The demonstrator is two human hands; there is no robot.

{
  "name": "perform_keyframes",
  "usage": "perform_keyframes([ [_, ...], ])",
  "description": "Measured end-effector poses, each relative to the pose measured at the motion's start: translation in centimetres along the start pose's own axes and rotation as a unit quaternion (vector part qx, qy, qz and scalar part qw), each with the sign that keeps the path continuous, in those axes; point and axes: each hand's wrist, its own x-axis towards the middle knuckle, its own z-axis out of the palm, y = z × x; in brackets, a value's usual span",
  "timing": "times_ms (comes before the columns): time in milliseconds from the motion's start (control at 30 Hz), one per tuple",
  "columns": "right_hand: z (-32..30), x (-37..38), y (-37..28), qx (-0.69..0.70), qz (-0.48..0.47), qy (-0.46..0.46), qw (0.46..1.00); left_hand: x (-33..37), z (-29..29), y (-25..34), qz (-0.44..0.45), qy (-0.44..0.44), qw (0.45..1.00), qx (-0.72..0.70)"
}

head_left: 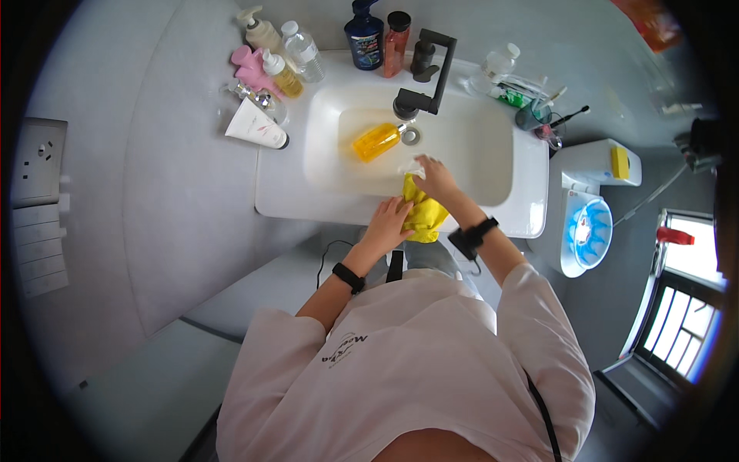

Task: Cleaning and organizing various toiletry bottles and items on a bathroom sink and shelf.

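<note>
While the left hand (pixel 385 223) lies with its fingers slightly bent along the 9 o'clock edge of a crumpled bright-yellow cloth (pixel 426 219), the right hand (pixel 437 183) has its fingers curled at the cloth's 12 o'clock end. Both hands touch the fabric, but I cannot tell how firmly either set of fingers is closed on it. Close to the right fingertips shows a small whitish patch (pixel 410 167), too blurred to identify. The cloth lies across the near rim of a white rectangular washbasin (pixel 493 202), its upper end over the bowl. Black bands circle the wrists, the right one carrying a dark box (pixel 465 243).

Taking the cloth as the clock's centre, a transparent bottle of orange-yellow liquid (pixel 376 142) lies on its side in the bowl at 11 o'clock, its neck close to the round metal drain (pixel 411 136). At 12 stands an angular black tap (pixel 418 101). Farther out, a dark-blue pump bottle (pixel 364 42) stands past 11, just beside a reddish black-capped bottle (pixel 396 48). A white black-capped tube (pixel 256 125) rests at 10, a clear white-capped bottle (pixel 496 65) at 1, and a white toilet with a blue-lit bowl (pixel 573 250) at 3.
</note>
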Motion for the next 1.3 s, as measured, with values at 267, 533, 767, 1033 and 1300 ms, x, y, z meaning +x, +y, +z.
perform_keyframes([
  [267, 4.2, 13.1, 0.7, -0.241, -0.184, -0.101, 0.948, 1.6, 1.8, 1.2, -0.063, 0.033, 0.994, 0.079],
  [533, 7.7, 13.4, 0.7, -0.371, -0.168, -0.048, 0.912, 2.2, 2.7, 1.8, -0.11, 0.028, 0.991, 0.07],
  [767, 0.5, 9.9, 2.4, -0.404, -0.089, -0.15, 0.898, 2.5, 2.0, 1.7, -0.074, 0.024, 0.993, 0.084],
  [1033, -12.6, 2.2, 3.9, -0.459, 0.007, -0.081, 0.885, 2.7, 1.8, 0.6, -0.03, 0.002, 0.992, 0.118],
  [1300, -19.0, -2.6, 12.5, -0.673, 0.103, 0.009, 0.732, 2.8, 1.6, -0.1, -0.02, -0.01, 0.994, 0.107],
])
